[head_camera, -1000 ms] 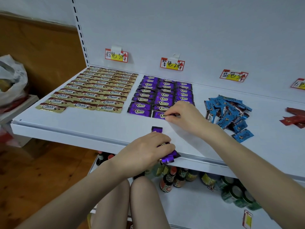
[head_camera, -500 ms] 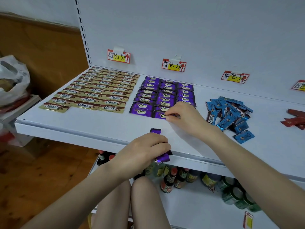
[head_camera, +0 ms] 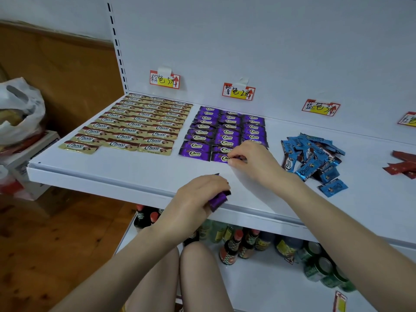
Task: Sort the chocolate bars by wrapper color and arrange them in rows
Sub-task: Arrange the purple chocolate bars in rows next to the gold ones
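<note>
Gold-wrapped bars [head_camera: 135,127] lie in neat rows at the left of the white shelf [head_camera: 112,174]. Purple bars [head_camera: 213,129] fill rows beside them under a purple price tag. My right hand [head_camera: 249,161] pinches the front purple bar [head_camera: 219,157] of the middle column, flat on the shelf. My left hand [head_camera: 198,194] grips a small bunch of purple bars [head_camera: 218,199] near the shelf's front edge. A loose heap of blue bars [head_camera: 313,156] lies to the right, and red bars [head_camera: 403,165] sit at the far right.
Price tags [head_camera: 165,79] hang on the white back panel. Bottles [head_camera: 231,248] and green cans [head_camera: 319,266] stand on the lower shelf. A white plastic bag [head_camera: 18,109] sits on boxes at the left. My knees [head_camera: 180,278] are below the shelf.
My left hand has curled further over its purple bars, hiding more of them. My right hand stays pinching the front purple bar. The view shifted slightly.
</note>
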`<state>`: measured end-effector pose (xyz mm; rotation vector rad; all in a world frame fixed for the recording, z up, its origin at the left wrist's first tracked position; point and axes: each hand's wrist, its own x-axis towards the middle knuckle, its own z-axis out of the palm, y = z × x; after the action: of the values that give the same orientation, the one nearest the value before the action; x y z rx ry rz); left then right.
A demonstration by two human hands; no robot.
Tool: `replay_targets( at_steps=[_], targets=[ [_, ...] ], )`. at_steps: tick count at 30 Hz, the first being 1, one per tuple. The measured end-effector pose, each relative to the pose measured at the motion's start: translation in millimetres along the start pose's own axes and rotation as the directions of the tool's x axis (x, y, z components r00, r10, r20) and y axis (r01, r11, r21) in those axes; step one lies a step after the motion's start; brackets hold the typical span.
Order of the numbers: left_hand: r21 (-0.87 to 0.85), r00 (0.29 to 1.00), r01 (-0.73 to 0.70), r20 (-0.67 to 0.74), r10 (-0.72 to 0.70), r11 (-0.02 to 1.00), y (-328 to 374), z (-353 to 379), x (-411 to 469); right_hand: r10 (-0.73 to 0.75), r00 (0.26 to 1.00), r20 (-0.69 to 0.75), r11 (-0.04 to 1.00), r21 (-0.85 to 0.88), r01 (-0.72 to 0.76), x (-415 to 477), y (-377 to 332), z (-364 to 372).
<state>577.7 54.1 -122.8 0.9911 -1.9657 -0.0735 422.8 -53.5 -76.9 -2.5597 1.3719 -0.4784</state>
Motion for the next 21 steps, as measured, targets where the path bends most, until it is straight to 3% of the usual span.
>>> replay_targets(
  at_steps=[2, 3, 5, 7, 8, 10, 13, 17, 19, 21],
  targets=[
    [-0.144, 0.959, 0.206, -0.168, -0.229, 0.968, 12, -6, 4, 0.025, 0.998, -0.06, 0.997, 0.073, -0.021, -4, -3, -5],
    [-0.275, 0.887, 0.341, -0.221, -0.405, 0.899, 18, -9, 7, 0.055, 0.992, -0.111, 0.987, 0.157, -0.037, -8, -7, -8],
    [-0.619, 0.65, 0.505, -0.186, -0.737, 0.601, 26, -13, 15, 0.133, 0.978, -0.16, 0.913, 0.403, -0.058, -19, -18, -16],
    [-0.857, 0.476, 0.423, -0.068, -0.877, 0.296, 28, -13, 20, 0.155, 0.985, -0.077, 0.796, 0.601, -0.078, -32, -32, -20],
    [-0.915, 0.437, 0.358, -0.012, -0.9, 0.186, 29, -13, 22, 0.151, 0.988, -0.019, 0.74, 0.665, -0.1, -38, -38, -18],
    [-0.962, 0.408, 0.263, 0.049, -0.912, 0.066, 35, -13, 25, 0.136, 0.99, 0.044, 0.66, 0.741, -0.123, -49, -49, -12],
    [-0.978, 0.411, 0.211, 0.097, -0.906, -0.009, 42, -15, 27, 0.179, 0.983, 0.042, 0.557, 0.819, -0.137, -57, -53, -8],
    [-0.983, 0.374, 0.182, 0.103, -0.922, -0.036, 41, -21, 25, 0.238, 0.97, 0.041, 0.465, 0.872, -0.151, -60, -49, -17],
    [-0.984, 0.353, 0.179, 0.089, -0.932, -0.026, 39, -26, 22, 0.243, 0.968, 0.063, 0.365, 0.918, -0.152, -62, -45, -22],
    [-0.974, 0.374, 0.225, 0.1, -0.922, -0.014, 38, -28, 20, 0.223, 0.969, 0.105, 0.24, 0.958, -0.159, -64, -44, -26]
  ],
)
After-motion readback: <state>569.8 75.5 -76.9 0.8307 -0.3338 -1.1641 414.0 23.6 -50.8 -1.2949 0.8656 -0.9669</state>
